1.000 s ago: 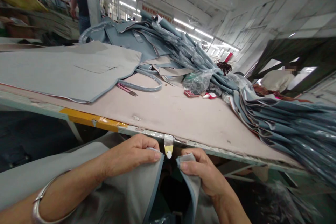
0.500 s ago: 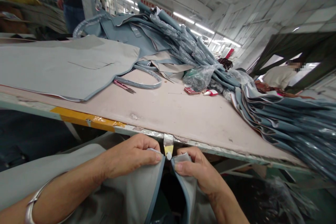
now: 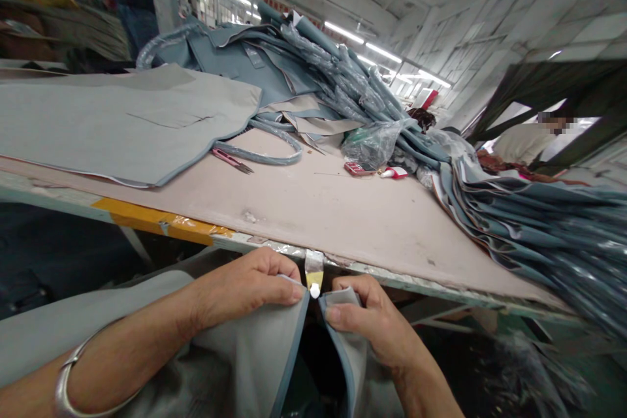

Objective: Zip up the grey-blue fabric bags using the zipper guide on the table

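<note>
My left hand (image 3: 267, 281) pinches the top corner of a grey fabric piece with blue edging (image 3: 267, 346), just below the table's front edge. To its right, my right hand (image 3: 360, 310) grips another blue-edged grey corner (image 3: 345, 300) between thumb and fingers. A dark gap separates the two edges. Between my hands, a small white tip (image 3: 315, 290) shows under a yellow and clear taped strip (image 3: 314, 268) at the table edge. Whether both corners belong to one piece cannot be told.
On the table (image 3: 318, 209) lie a large grey panel (image 3: 112, 121), pink-handled snips (image 3: 230, 160), a blue piping loop (image 3: 274, 157), a plastic bag (image 3: 375, 144) and a red-and-white item (image 3: 393, 172). Blue-grey pieces (image 3: 529, 209) are heaped right and behind. Two people (image 3: 134, 0) (image 3: 526, 140) are beyond.
Both hands keep their grips and have hardly moved. The white tip between them shows a little more plainly. At the back left, the standing person has shifted slightly.
</note>
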The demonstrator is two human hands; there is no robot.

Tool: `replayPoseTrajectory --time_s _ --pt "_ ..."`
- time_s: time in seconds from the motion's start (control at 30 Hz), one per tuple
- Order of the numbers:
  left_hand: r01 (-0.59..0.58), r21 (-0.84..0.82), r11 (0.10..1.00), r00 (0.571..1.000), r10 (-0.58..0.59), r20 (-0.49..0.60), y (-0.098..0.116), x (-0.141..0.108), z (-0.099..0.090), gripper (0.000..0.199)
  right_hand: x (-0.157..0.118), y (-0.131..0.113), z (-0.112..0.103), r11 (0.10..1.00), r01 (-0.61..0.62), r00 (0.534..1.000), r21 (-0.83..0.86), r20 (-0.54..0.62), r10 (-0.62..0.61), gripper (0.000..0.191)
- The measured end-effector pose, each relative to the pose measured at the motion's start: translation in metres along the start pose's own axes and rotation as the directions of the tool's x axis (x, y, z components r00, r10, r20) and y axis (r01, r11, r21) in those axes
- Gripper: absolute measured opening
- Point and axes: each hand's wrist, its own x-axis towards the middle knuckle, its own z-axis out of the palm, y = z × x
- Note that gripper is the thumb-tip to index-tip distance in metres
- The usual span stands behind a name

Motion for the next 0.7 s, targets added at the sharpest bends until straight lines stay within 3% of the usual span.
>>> replayPoseTrajectory --time_s 0.17,0.7 --pt "0.022 -0.018 1.0 1.0 -0.022 -0.005 0.0022 0.0002 0.0011 0.036 -0.0001 -0.004 0.0001 0.996 0.01 1.0 -0.092 0.009 -0.009 0.047" --pt "-0.01 -0.025 1.0 1.0 0.01 -0.025 -0.001 0.0047 0.0022 0.033 0.0054 -0.0094 0.0006 0.995 0.007 1.0 -0.095 -0.007 -0.008 0.045"
